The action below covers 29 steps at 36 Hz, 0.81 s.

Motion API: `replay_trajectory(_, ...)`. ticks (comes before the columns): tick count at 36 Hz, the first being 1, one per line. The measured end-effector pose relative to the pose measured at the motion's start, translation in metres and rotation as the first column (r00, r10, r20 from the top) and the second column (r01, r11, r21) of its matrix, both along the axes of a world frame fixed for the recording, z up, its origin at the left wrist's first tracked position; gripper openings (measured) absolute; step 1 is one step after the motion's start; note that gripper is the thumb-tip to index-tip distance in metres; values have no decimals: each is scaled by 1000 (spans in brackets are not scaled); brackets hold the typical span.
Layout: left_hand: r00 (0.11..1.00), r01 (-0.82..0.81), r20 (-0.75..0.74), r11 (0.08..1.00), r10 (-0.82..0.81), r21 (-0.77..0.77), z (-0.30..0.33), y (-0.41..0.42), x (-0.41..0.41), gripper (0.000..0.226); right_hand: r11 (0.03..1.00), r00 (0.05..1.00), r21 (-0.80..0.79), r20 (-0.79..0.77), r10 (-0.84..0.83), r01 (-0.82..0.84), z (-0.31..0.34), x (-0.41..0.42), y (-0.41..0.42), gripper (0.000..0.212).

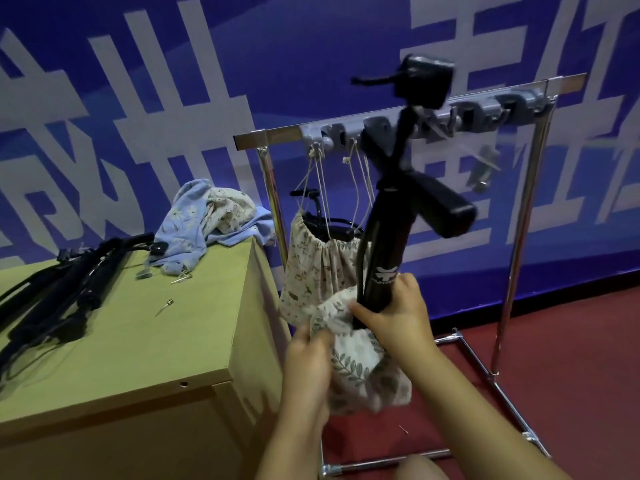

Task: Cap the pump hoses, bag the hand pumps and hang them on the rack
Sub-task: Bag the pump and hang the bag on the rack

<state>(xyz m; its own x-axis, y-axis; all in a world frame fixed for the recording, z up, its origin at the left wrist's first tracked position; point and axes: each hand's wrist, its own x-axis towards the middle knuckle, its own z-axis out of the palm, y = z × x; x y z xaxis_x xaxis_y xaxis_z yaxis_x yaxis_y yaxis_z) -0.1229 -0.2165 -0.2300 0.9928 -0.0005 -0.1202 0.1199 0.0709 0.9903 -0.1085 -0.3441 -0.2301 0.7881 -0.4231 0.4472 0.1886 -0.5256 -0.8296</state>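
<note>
A black hand pump (pixel 388 244) stands tilted in front of me, its lower end inside a cream drawstring bag with a leaf print (pixel 360 368). My right hand (pixel 394 317) grips the pump barrel just above the bag's mouth. The bag's rim is pinched by my left hand (pixel 308 355) on the left side. Behind, a floral bag holding another pump (pixel 318 271) hangs by its cords from the grey hook strip on the chrome rack (pixel 408 128). Several more black pumps (pixel 59 285) lie on the wooden cabinet at left.
The wooden cabinet (pixel 145 341) stands left of the rack, with a heap of cloth bags (pixel 211 220) at its back corner and small metal needle fittings (pixel 164 306) loose on top. The rack's chrome base bars (pixel 498 389) cross the red floor. A blue banner wall is behind.
</note>
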Motion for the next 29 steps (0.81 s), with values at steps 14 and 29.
replay_trajectory(14, 995, -73, 47, 956, 90, -285, 41, -1, 12, 26, 958, 977, 205, 111, 181, -201, 19, -25, 4, 45)
replay_trajectory(29, 917, -173, 395, 949, 57, 263, 40, 33, 26, 14, 992, 976, 3, -179, 122, -123, 50, -25, -33, 16)
